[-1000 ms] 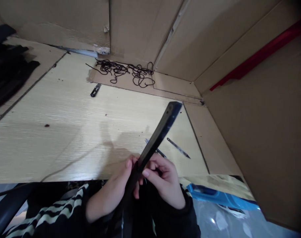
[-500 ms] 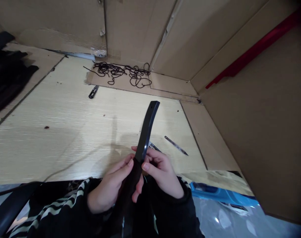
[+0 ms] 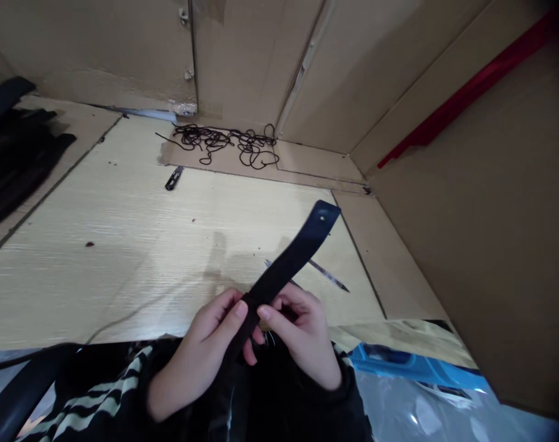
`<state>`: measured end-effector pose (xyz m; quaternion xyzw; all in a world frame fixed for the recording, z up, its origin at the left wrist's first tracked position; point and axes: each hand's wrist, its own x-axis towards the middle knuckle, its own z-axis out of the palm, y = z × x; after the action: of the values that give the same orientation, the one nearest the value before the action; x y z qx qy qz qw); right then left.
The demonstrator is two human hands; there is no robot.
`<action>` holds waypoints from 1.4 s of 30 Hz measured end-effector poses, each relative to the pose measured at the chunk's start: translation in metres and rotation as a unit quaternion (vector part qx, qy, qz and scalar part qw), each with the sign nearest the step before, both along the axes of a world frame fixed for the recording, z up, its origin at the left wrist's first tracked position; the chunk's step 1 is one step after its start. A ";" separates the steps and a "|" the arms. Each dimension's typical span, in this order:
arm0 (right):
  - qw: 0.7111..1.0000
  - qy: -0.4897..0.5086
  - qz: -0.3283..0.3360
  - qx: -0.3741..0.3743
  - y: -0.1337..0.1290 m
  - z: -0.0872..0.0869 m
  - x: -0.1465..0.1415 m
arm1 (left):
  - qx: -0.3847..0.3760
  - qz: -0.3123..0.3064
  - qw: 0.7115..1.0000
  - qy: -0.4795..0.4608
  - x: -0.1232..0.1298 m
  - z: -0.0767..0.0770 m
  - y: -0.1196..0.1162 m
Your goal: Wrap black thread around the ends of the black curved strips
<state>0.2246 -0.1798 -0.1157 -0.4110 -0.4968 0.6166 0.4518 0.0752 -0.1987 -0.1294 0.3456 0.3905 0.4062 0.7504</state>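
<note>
My left hand [image 3: 208,344] and my right hand [image 3: 297,334] both pinch a black strap [image 3: 291,261], probably leather, close to my body. Its free end rises toward the upper right and has a small hole near the tip. The lower end runs down between my hands into my dark clothing, where it is hidden. Just beyond the strap, a slim steel blade tool [image 3: 327,275] lies on the wood-grain table [image 3: 123,258], partly covered by the strap, and a second metal tool [image 3: 274,267] sits near it.
Small black snips [image 3: 174,178] lie farther back, and a tangle of black cord [image 3: 219,144] sits on a cardboard sheet. Cardboard walls with a red strip [image 3: 463,92] rise behind and to the right. Dark fabric [image 3: 16,153] lies at left, and a blue object [image 3: 412,363] lies at lower right.
The strap's free end has swung from nearly upright over to the right, now showing its broad face and hole. The view has shifted slightly.
</note>
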 end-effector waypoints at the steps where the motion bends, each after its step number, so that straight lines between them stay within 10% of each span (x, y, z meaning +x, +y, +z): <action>1: 0.999 0.015 0.034 -0.005 0.001 -0.002 0.002 | -0.006 -0.017 0.999 -0.028 -0.001 -0.004 0.002; 9: 0.985 0.109 0.105 -0.078 0.012 -0.013 -0.001 | -0.001 -0.091 0.991 -0.102 -0.005 -0.016 0.011; 16: 0.999 0.026 0.018 0.037 0.030 0.002 0.012 | 0.052 -0.022 0.996 0.062 0.002 -0.001 -0.005; 25: 0.999 0.017 0.006 0.051 0.062 -0.008 0.019 | 0.080 0.036 0.995 0.047 0.032 -0.012 0.012; 32: 0.995 -0.027 -0.029 0.087 0.052 0.005 0.026 | 0.046 -0.110 0.990 -0.072 0.016 -0.008 0.020; 42: 0.994 0.000 0.099 0.045 0.029 0.013 0.025 | 0.006 -0.290 0.944 -0.159 0.001 -0.017 0.015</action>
<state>0.2495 -0.1505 -0.1024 -0.3391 -0.5626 0.6353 0.4060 0.0764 -0.1839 -0.1463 0.3792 0.1465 0.2226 0.8861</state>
